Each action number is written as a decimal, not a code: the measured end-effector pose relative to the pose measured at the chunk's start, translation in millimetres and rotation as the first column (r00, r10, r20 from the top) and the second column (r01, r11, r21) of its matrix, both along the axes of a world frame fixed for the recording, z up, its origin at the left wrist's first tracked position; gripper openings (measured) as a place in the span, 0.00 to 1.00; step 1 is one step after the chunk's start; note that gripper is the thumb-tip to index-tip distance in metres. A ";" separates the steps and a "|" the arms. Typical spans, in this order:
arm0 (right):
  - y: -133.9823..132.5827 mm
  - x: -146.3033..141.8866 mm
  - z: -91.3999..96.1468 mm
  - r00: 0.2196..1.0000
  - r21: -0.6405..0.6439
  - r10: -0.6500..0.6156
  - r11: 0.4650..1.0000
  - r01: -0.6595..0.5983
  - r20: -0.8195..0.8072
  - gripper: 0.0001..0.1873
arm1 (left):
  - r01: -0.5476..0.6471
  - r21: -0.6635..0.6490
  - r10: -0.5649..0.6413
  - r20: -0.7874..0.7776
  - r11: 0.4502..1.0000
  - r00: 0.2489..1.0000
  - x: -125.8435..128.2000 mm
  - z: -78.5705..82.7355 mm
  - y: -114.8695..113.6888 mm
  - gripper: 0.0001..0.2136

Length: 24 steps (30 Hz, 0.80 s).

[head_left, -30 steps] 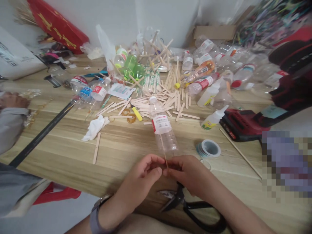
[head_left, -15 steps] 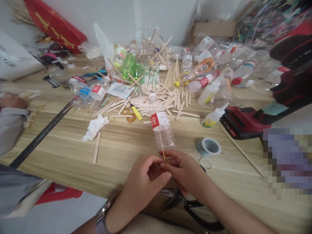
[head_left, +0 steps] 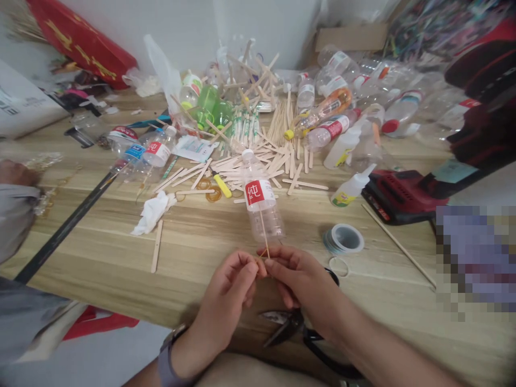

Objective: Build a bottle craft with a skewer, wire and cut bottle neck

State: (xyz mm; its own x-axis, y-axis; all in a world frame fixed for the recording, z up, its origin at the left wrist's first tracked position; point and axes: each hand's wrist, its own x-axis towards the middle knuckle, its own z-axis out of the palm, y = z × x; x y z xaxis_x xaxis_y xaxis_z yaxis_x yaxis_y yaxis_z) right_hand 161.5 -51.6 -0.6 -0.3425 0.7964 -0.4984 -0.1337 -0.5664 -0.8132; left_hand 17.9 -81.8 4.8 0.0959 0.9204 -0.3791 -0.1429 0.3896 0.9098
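Note:
My right hand pinches the lower end of a thin wooden stick between thumb and fingers. The stick points away from me, in front of a clear plastic bottle with a red and white label, which lies with its cap end away from me. At the stick's lower end a thin orange-brown rubber band stretches toward my left hand. The left thumb and fingers are pinched together on the band. Below the right hand, black-handled scissors lie partly hidden at the table edge.
Flat craft sticks are scattered past the bottle, with a yellow-handled tool among them. On the right are a tape roll, a glue bottle and a red-black power tool. Another person's hand rests at far left.
My left hand has moved a little left, away from the stick, and the rubber band now shows stretched between the hands. The right hand still grips the stick. The view has shifted slightly.

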 end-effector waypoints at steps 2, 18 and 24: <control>-1.0 -0.9 0.8 0.998 -0.043 -0.035 0.999 0.033 -0.050 0.19 | 0.063 0.054 -0.059 -0.075 0.997 0.995 -3.7 2.3 -3.3 0.14; 2.4 0.4 -2.0 0.979 -0.019 -0.162 0.987 0.161 -0.128 0.21 | 0.252 0.191 -0.080 -0.625 0.949 0.777 -22.7 6.8 2.4 0.09; -0.8 -2.9 -1.5 0.981 0.070 -0.165 0.983 0.172 -0.103 0.20 | 0.218 0.075 -0.124 -0.628 0.973 0.768 -30.1 12.4 29.6 0.12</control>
